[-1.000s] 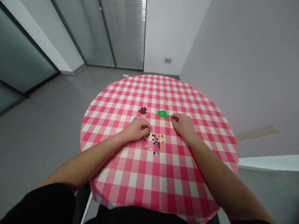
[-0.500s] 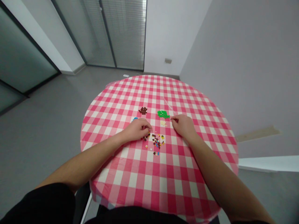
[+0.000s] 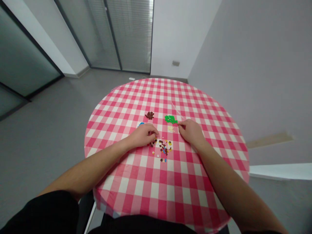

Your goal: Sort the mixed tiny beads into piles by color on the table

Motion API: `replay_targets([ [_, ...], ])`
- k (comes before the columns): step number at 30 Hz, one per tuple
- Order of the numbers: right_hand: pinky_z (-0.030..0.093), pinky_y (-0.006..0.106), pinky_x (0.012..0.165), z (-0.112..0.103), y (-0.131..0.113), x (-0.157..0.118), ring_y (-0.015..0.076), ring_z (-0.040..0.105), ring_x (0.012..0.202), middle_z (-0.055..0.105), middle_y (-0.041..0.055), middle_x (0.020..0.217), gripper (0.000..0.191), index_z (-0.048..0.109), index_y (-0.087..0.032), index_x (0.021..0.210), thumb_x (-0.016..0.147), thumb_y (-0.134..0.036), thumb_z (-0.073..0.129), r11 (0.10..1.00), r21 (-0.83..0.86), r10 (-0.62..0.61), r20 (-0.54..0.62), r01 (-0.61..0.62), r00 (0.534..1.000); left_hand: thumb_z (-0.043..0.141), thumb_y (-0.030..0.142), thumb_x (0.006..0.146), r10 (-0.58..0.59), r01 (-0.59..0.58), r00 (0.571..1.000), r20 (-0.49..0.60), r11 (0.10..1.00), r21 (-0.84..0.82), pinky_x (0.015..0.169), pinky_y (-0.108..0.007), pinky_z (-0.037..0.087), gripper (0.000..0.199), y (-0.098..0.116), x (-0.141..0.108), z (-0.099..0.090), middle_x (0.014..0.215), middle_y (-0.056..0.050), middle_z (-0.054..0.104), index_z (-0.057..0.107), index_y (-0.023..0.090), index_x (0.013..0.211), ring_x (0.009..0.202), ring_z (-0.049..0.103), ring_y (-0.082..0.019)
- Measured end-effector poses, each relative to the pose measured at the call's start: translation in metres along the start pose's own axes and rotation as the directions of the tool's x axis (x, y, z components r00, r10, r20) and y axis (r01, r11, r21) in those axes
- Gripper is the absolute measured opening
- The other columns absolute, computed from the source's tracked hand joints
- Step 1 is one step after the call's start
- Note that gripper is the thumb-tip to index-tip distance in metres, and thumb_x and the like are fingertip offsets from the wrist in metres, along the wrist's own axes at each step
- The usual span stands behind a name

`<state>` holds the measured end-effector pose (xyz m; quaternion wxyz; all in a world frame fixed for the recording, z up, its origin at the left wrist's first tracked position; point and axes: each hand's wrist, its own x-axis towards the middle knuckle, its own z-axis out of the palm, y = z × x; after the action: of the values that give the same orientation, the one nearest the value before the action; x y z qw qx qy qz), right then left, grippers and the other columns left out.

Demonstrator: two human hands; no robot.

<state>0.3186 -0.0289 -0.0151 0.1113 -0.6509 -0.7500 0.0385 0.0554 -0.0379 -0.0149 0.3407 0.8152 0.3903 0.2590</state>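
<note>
pink gingham cloth [image 3: 170,185] carries tiny plastic bricks [image 3: 162,149]; left hand [image 3: 141,136] curls closed at their edge, right hand [image 3: 191,131] pinches shut near green bricks [image 3: 171,119], any held piece hidden.

Soft, even indoor light fills the room, brightest at the window blinds [image 3: 131,32] at the far end, where pale light comes through. Shadows are faint, and the grey floor [image 3: 48,130] shows only a dull sheen. Wide-angle distortion bends the wall [image 3: 243,65] toward the frame's edges, while the tiny plastic bricks [image 3: 162,148] on the checked tablecloth [image 3: 168,191] look slightly soft, lacking crisp detail
</note>
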Motion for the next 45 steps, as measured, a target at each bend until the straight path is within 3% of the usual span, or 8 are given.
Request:
replay_targets([
  [7,0.048,0.033,0.075,-0.002,-0.001,0.001,0.0250,0.066,0.090,0.074,0.0118,0.099,0.027,0.079,-0.016,0.102,0.090,-0.022,0.056,0.999,0.044,-0.002,-0.027,0.003,1.000,0.053,0.010,0.075,0.013,-0.013,1.000,0.004,1.000,0.009,0.080,-0.031,0.051,0.024,-0.001,0.000,0.000,0.089,-0.005,0.073,0.074,0.019,0.085,0.084,0.066,-0.017],
  [10,0.048,0.031,0.075,-0.009,-0.005,-0.004,0.0224,0.067,0.086,0.075,0.0091,0.095,0.023,0.079,-0.018,0.096,0.088,-0.022,0.058,0.978,0.159,-0.137,0.020,0.133,0.990,0.054,0.011,0.076,0.009,-0.009,1.000,0.002,1.000,0.007,0.080,-0.031,0.051,0.024,-0.001,0.001,0.001,0.089,-0.005,0.073,0.074,0.019,0.085,0.083,0.066,-0.017],
  [14,0.048,0.027,0.073,-0.022,-0.017,-0.016,0.0173,0.068,0.080,0.076,0.0041,0.089,0.020,0.078,-0.021,0.089,0.086,-0.020,0.058,0.865,0.370,-0.424,0.178,0.339,0.888,0.054,0.010,0.076,0.021,-0.021,1.000,0.000,1.000,0.014,0.081,-0.031,0.051,0.024,-0.001,0.001,0.001,0.088,-0.004,0.073,0.074,0.019,0.084,0.083,0.065,-0.016],
  [17,0.047,0.026,0.070,-0.027,-0.026,-0.022,0.0158,0.067,0.077,0.076,0.0034,0.088,0.023,0.078,-0.022,0.088,0.084,-0.015,0.056,0.826,0.397,-0.518,0.254,0.400,0.817,0.054,0.010,0.076,0.030,-0.030,1.000,-0.007,0.999,0.016,0.081,-0.030,0.050,0.024,-0.002,0.001,0.002,0.087,-0.004,0.073,0.074,0.019,0.085,0.082,0.065,-0.016],
  [23,0.046,0.026,0.071,-0.026,-0.029,-0.022,0.0159,0.066,0.077,0.076,0.0047,0.089,0.028,0.078,-0.020,0.091,0.082,-0.009,0.054,0.832,0.368,-0.526,0.285,0.415,0.802,0.055,0.009,0.076,0.014,-0.014,1.000,-0.004,1.000,0.012,0.079,-0.031,0.051,0.024,-0.001,0.001,0.002,0.088,-0.004,0.072,0.074,0.019,0.087,0.081,0.065,-0.016],
  [29,0.045,0.026,0.070,-0.028,-0.026,-0.022,0.0160,0.065,0.075,0.075,0.0031,0.086,0.029,0.078,-0.022,0.087,0.078,-0.006,0.054,0.847,0.357,-0.500,0.287,0.394,0.817,0.054,0.011,0.076,0.004,-0.004,1.000,0.000,1.000,0.004,0.080,-0.032,0.051,0.023,-0.001,0.000,0.002,0.087,-0.004,0.073,0.074,0.020,0.086,0.082,0.065,-0.016],
  [36,0.045,0.027,0.067,-0.031,-0.031,-0.024,0.0168,0.064,0.073,0.074,0.0041,0.084,0.024,0.077,-0.021,0.080,0.078,-0.009,0.057,0.863,0.324,-0.488,0.333,0.388,0.807,0.054,0.009,0.076,0.012,-0.012,1.000,-0.003,1.000,0.008,0.077,-0.029,0.050,0.024,-0.001,0.001,0.002,0.086,-0.003,0.072,0.074,0.018,0.085,0.079,0.065,-0.015],
  [45,0.041,0.027,0.063,-0.024,-0.034,-0.026,0.0164,0.060,0.071,0.070,0.0049,0.079,0.019,0.074,-0.018,0.077,0.078,-0.008,0.057,0.836,0.297,-0.538,0.274,0.461,0.797,0.054,0.009,0.076,0.015,-0.015,1.000,-0.005,1.000,0.008,0.077,-0.029,0.050,0.024,0.000,0.001,0.001,0.086,-0.004,0.072,0.074,0.019,0.086,0.080,0.064,-0.016],
])
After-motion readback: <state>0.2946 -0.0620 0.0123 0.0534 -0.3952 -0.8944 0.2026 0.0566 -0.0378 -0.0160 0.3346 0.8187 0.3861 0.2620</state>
